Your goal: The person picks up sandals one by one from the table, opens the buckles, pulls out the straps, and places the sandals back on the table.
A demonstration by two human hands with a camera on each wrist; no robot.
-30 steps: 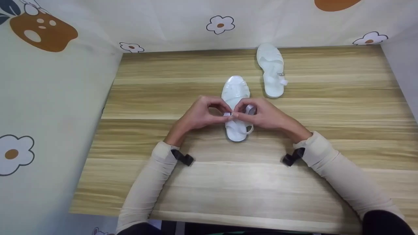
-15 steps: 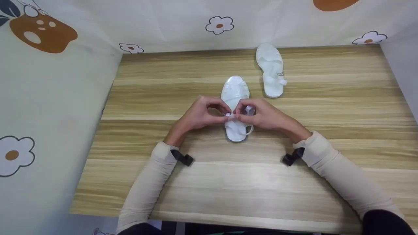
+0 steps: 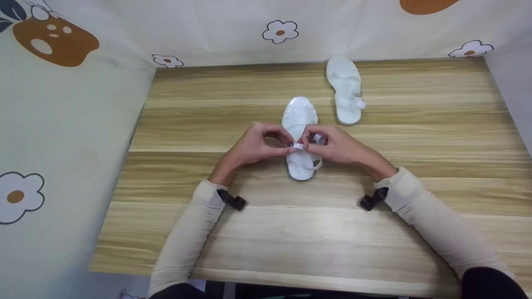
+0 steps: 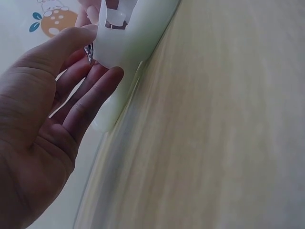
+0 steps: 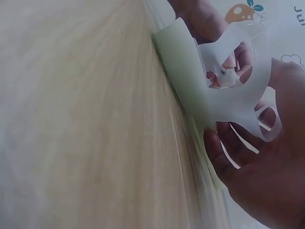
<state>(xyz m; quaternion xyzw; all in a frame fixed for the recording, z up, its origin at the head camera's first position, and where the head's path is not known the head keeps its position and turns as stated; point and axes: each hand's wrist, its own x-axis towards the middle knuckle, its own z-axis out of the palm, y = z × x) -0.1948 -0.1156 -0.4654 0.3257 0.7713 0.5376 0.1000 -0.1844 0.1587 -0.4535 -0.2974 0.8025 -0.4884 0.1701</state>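
Note:
A white sandal [image 3: 300, 114] lies sole down near the middle of the table, toe away from me. Over its instep my left hand [image 3: 259, 143] pinches the strap at a small silver buckle [image 4: 89, 51], thumb above and fingers below. From the other side my right hand [image 3: 336, 145] pinches the white strap end [image 3: 298, 146] between thumb and fingers. In the right wrist view the heel part [image 5: 181, 62] of the sandal stands between both hands, and a looped strap hangs by my right fingers. Fingertips partly hide the buckle.
The matching white sandal [image 3: 348, 99] lies at the back right, its own strap sticking out to the right. Wood-grain tabletop [image 3: 307, 236] spreads around. A patterned cloth wall [image 3: 216, 33] borders the back and the left side.
My right fingers have shifted slightly to the right, and more of the strap end shows between the hands. The left hand and both sandals stay in place.

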